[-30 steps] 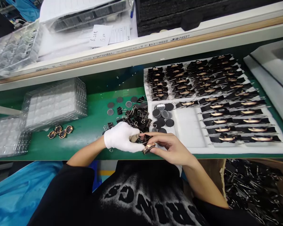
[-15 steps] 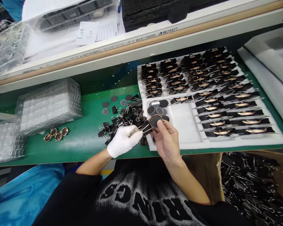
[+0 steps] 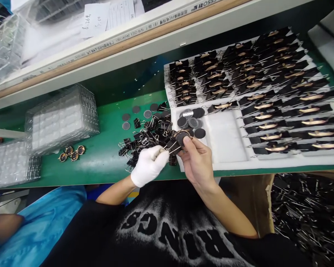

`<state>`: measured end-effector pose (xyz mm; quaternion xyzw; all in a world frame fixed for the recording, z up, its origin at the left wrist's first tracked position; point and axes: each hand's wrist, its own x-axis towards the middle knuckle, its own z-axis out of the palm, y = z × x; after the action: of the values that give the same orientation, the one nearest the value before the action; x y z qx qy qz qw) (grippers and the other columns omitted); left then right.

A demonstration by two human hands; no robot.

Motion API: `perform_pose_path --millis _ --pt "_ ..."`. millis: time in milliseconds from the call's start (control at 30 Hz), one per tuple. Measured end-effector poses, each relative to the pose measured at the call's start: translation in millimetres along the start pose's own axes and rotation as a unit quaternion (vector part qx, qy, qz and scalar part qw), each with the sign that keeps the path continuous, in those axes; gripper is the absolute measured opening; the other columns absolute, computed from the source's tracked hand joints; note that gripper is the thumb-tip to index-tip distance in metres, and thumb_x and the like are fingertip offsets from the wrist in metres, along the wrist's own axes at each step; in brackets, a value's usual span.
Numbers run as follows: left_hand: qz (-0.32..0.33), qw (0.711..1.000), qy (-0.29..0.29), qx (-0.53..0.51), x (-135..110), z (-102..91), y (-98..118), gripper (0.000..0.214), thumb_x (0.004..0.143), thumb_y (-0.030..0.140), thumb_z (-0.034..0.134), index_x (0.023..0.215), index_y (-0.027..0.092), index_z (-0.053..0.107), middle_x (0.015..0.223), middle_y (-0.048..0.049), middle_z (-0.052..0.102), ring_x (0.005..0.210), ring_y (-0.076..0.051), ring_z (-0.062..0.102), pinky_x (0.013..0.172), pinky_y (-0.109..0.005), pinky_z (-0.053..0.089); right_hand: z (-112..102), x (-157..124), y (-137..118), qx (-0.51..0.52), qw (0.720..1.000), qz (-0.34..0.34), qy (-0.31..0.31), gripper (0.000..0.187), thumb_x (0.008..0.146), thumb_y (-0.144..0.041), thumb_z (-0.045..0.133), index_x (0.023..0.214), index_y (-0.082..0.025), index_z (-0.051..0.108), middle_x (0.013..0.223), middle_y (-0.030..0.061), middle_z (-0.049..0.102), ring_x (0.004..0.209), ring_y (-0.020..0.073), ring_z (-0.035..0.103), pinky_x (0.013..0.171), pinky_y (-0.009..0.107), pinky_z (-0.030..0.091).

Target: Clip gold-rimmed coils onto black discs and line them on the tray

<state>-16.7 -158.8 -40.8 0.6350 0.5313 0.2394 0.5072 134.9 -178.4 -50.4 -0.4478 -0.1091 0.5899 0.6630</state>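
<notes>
My left hand (image 3: 149,165), in a white glove, pinches the wire handles of a black binder clip (image 3: 173,145). My bare right hand (image 3: 197,159) holds a round copper-rimmed disc part (image 3: 181,136) between thumb and fingers, and the clip's jaws sit on its edge. Both hands hover over the front edge of the green bench (image 3: 100,163), just in front of a heap of loose black binder clips (image 3: 149,135). Dark round discs (image 3: 190,122) lie stacked on the white foam sheet (image 3: 225,137) beside the hands.
Rows of clipped copper-rimmed parts (image 3: 267,85) cover the foam sheet to the right. Clear blister trays (image 3: 62,118) stand at the left, with three copper-rimmed rings (image 3: 71,153) before them. Grey discs (image 3: 136,113) lie on the bench. A carton of binder clips (image 3: 306,215) sits below right.
Both hands rose from the bench edge toward the clip heap. The right hand turned the round part face up, and the left hand brought the clip onto its rim.
</notes>
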Motion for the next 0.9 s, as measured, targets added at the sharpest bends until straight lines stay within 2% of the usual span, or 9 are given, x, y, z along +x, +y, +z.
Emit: perform_pose_path --millis 133,367,467,533,600,667,733,800,900 --pt "-0.006 1.0 0.002 -0.017 -0.9 1.4 -0.1 0.047 0.094 0.057 0.053 0.066 0.02 0.052 0.057 0.0039 0.045 0.053 -0.01 0.039 0.05 -0.025 0.032 -0.7 -2.4 5.5 0.017 1.0 0.005 -0.009 0.022 0.078 -0.043 0.088 0.084 -0.023 0.081 0.089 0.001 0.076 0.079 0.0152 0.068 0.066 0.026 0.059" --pt "-0.054 0.997 -0.029 -0.055 -4.2 4.8 -0.4 0.045 0.096 0.058 0.052 0.071 0.021 0.053 0.055 0.0062 0.043 0.05 -0.009 0.037 0.051 -0.025 0.034 0.7 -4.5 16.6 0.008 1.0 -0.009 0.028 0.027 0.073 -0.045 0.091 0.077 -0.021 0.079 0.085 0.0011 0.075 0.078 0.0159 0.068 0.065 0.028 0.059" --pt "-0.049 0.996 -0.068 -0.013 -7.1 -6.3 6.7 0.04 0.1 0.054 0.046 0.08 0.021 0.055 0.058 0.0058 0.049 0.052 -0.01 0.044 0.054 -0.025 0.039 -1.5 -4.7 15.5 0.006 1.0 -0.006 0.014 0.027 0.073 -0.044 0.091 0.075 -0.021 0.078 0.081 0.0007 0.074 0.076 0.0156 0.067 0.066 0.029 0.06" --pt "0.004 0.99 -0.121 0.08 -3.8 -24.3 12.9 0.033 0.102 0.048 0.045 0.09 0.02 0.06 0.065 0.004 0.058 0.059 -0.012 0.053 0.061 -0.026 0.044 -3.7 -2.9 9.8 0.008 1.0 -0.01 0.011 0.027 0.072 -0.043 0.092 0.078 -0.022 0.078 0.084 0.0012 0.075 0.076 0.016 0.067 0.066 0.029 0.06" --pt "0.072 0.969 -0.12 0.203 8.7 -48.4 16.7 0.033 0.102 0.043 0.042 0.095 0.02 0.064 0.071 0.0014 0.064 0.065 -0.013 0.058 0.068 -0.027 0.045 -5.2 1.5 1.0 0.028 0.999 -0.014 0.013 0.027 0.071 -0.044 0.092 0.081 -0.023 0.077 0.09 0.0015 0.076 0.079 0.0163 0.068 0.069 0.03 0.061" --pt "0.094 0.938 -0.013 0.333 32.2 -72.7 16.2 0.044 0.104 0.046 0.036 0.086 0.019 0.066 0.068 -0.0016 0.063 0.064 -0.015 0.058 0.068 -0.029 0.043 -5.1 7.1 -7.9 0.057 0.998 -0.006 0.016 0.029 0.071 -0.045 0.092 0.082 -0.024 0.077 0.091 0.0007 0.075 0.08 0.0155 0.068 0.071 0.03 0.062" --pt "0.039 0.875 0.096 0.472 63.3 -91.9 12.3 0.056 0.101 0.06 0.036 0.074 0.019 0.064 0.062 -0.0052 0.061 0.062 -0.018 0.058 0.064 -0.03 0.039 -3.5 11.6 -13.4 0.078 0.997 0.019 0.011 0.03 0.069 -0.047 0.093 0.081 -0.024 0.077 0.085 -0.0006 0.073 0.074 0.0133 0.066 0.066 0.027 0.061" --pt "-0.051 0.837 0.067 0.541 94.0 -104.2 7.6 0.063 0.096 0.069 0.036 0.069 0.019 0.063 0.064 -0.0087 0.064 0.065 -0.023 0.061 0.062 -0.031 0.038 -2.0 13.2 -14.0 0.084 0.995 0.047 0.003 0.031 0.068 -0.047 0.094 0.081 -0.024 0.077 0.081 -0.0016 0.072 0.068 0.0112 0.063 0.062 0.023 0.059" --pt "-0.107 0.829 -0.003 0.549 120.7 -112.4 4.7 0.053 0.092 0.061 0.047 0.063 0.02 0.062 0.068 -0.0101 0.067 0.065 -0.025 0.062 0.059 -0.031 0.036 -3.3 10.3 -8.9 0.074 0.994 0.081 -0.009 0.031 0.07 -0.045 0.093 0.088 -0.025 0.079 0.088 -0.0009 0.075 0.072 0.0115 0.065 0.064 0.022 0.059"
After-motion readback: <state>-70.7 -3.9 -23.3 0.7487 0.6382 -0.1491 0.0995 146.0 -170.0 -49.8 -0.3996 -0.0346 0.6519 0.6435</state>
